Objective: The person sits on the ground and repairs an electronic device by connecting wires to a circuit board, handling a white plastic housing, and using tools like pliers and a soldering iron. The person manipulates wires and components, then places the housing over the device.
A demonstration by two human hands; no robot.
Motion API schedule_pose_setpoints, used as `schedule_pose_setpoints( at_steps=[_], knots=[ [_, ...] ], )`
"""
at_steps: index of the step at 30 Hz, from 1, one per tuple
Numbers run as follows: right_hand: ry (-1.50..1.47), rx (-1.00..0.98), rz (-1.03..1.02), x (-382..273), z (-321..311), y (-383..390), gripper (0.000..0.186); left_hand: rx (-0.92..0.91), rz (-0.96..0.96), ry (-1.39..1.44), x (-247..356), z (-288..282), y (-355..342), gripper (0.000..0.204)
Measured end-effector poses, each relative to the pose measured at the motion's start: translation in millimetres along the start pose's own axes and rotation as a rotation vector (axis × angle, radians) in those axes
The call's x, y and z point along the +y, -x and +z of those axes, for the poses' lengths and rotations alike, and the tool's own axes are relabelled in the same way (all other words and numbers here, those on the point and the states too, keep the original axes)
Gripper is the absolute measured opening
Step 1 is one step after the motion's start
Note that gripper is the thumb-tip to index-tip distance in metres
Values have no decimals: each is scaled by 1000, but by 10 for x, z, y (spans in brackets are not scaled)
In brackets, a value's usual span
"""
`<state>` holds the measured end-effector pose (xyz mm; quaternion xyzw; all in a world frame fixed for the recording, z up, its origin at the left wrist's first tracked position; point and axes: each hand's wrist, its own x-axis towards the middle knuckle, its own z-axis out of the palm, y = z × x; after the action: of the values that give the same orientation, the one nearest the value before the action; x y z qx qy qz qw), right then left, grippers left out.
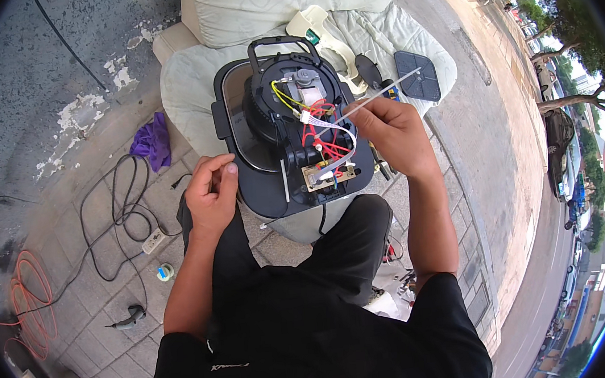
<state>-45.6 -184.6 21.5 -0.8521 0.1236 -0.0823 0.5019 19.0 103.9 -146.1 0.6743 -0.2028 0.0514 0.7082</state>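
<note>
Right hand (396, 136) raised, pinching pale stick (394, 86) toward 2 o'clock | left hand (212, 192) curled at 8 o'clock of black machine (263, 193), can't tell if holding | machine: 12 o'clock | stick's low end unclear

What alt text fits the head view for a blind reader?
The right hand holds a thin white strip near the red, yellow and white wires of an opened black plastic appliance; the left hand is at its edge. Beneath is a pale cushioned fabric seat.
</note>
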Motion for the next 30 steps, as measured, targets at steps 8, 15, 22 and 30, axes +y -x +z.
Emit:
schedule_pose_setpoints(
  at_steps=[8, 15, 22, 30],
  knots=[
    [-221, 227, 193, 441, 40, 659, 26, -245, 348, -493, 949, 501, -430, 21],
    [-316, 250, 187, 676, 129, 740, 21, -304, 340, -576, 903, 763, -492, 16],
    [221, 81, -725, 185, 140, 339, 34, -268, 236, -577, 860, 732, -550, 31],
    [361, 45, -766, 167, 237, 386, 28, -347, 346, -705, 881, 655, -558, 58]
  ],
)
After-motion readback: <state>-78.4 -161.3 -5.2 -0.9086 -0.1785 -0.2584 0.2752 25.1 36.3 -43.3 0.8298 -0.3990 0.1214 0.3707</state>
